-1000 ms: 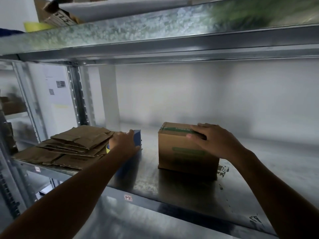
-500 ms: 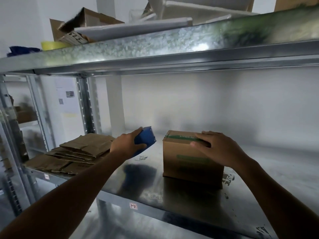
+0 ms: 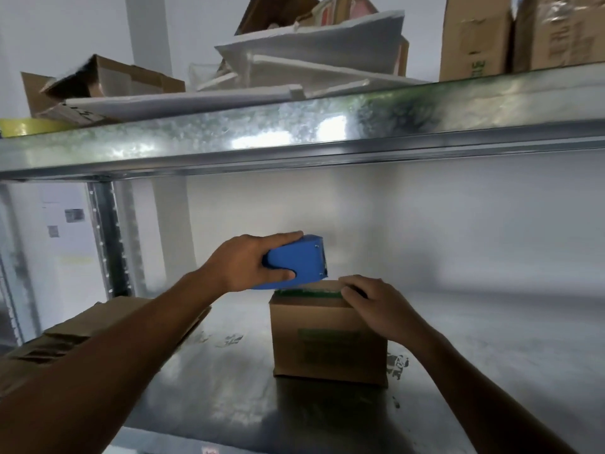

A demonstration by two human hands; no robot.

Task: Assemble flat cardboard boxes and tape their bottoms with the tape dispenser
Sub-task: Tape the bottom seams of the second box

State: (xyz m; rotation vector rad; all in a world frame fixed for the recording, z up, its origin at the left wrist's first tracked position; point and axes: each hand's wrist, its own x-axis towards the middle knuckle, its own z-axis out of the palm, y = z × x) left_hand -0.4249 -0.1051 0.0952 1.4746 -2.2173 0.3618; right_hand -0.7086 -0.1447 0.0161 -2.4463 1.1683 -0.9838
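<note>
The left grip (image 3: 248,262) is wrapped round a blue tape dispenser (image 3: 296,262), thumb on the near side and fingers over the top. The dispenser is held just above the far left top edge of the cardboard box (image 3: 327,339). Whether it touches the box cannot be told, and its underside and any tape roll are hidden.

The right grip (image 3: 376,306) is laid on the box's top right edge with bent fingers resting on the cardboard, and nothing is pinched. A green tape strip (image 3: 307,293) is seen along the top edge between the two grips. The top face itself is hidden at this low angle.

The box stands on the metal shelf (image 3: 491,339) directly below both grips. A green printed block on its front is too blurred to be read. Dark marks on the shelf beside the box are likewise illegible.

Left of the left grip, a stack of flat cardboard (image 3: 108,322) is largely covered by the forearm and cut off at the frame edge.

Above the grips, the upper shelf (image 3: 294,132) carries white sheets (image 3: 311,47), an open carton (image 3: 108,77) and tall cartons (image 3: 474,34). Their print is cropped and unreadable. A yellow roll (image 3: 26,126) is cut off at the far left. Papers on the wall (image 3: 73,215) are seen beyond the upright, but their text cannot be read.
</note>
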